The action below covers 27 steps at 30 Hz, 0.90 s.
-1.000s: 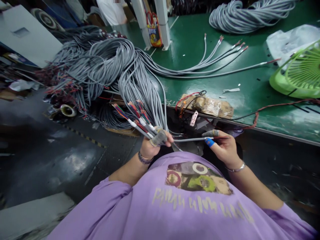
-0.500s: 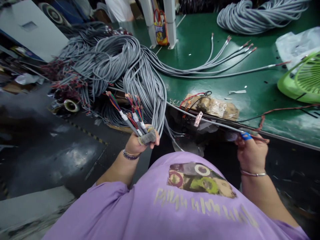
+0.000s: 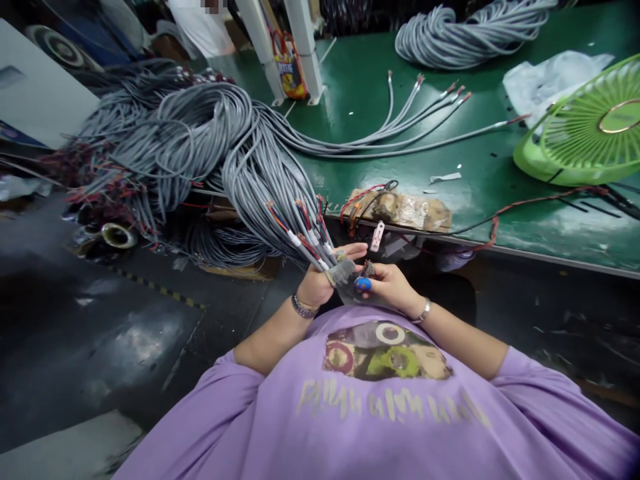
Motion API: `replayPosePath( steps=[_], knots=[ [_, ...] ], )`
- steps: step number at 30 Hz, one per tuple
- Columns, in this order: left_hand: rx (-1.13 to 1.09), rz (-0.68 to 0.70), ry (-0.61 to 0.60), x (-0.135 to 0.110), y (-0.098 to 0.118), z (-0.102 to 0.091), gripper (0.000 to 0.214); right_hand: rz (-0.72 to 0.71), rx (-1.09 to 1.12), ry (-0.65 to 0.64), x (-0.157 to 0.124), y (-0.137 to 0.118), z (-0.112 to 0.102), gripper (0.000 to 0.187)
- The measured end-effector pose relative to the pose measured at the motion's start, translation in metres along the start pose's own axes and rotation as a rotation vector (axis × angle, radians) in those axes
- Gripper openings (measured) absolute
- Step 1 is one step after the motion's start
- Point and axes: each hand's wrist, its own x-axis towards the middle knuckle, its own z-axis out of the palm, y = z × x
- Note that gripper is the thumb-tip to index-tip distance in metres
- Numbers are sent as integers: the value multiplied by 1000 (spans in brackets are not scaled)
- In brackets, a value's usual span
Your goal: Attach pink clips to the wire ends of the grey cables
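Several grey cable ends [image 3: 311, 248] with white collars and bared coloured wires stick up out of my left hand [image 3: 320, 283]. Its grip is around them, with grey wrapping on the fingers and the index finger stretched out. Close beside it, in front of my belly, my right hand [image 3: 387, 285] pinches another cable's end [image 3: 369, 268], whose dark wire tips show above the fingers. Blue tape covers the right thumb. Behind both hands, a big heap of grey cables [image 3: 270, 173] hangs over the bench edge.
On the green bench [image 3: 360, 173] lie loose cable ends [image 3: 420, 127], a wrapped cardboard piece [image 3: 413, 208], a green fan [image 3: 585, 133], a plastic bag [image 3: 550, 87] and a coil of grey cable [image 3: 470, 37]. A small pouch [image 3: 290, 73] hangs at the white post [image 3: 306, 53].
My right hand has come in from the far right to my left hand, bringing the cable end along. My left hand has shifted right in view, still around its bundle. The view has turned slightly.
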Motion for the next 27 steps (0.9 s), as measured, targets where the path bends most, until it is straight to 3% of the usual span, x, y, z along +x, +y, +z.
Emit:
replayPosePath(
  steps=[4, 7, 14, 20, 23, 27],
  knots=[
    [127, -26, 21, -3, -13, -5, 46, 51, 120, 90, -5, 0, 2, 35],
    [238, -81, -4, -2, -17, -6, 41, 19, 152, 130, -8, -9, 1, 39],
    [360, -47, 53, 1, -16, -1, 32, 29, 72, 44, -9, -28, -2, 37],
    [276, -194, -17, -1, -11, 4, 40, -70, -35, 352, -13, -32, -3, 31],
    [252, -177, 37, -1, -9, 6, 42, -55, 19, 337, -12, -31, -3, 32],
    [284, -184, -33, -2, -8, 6, 38, -38, 83, 270, -10, -32, -3, 33]
  ],
)
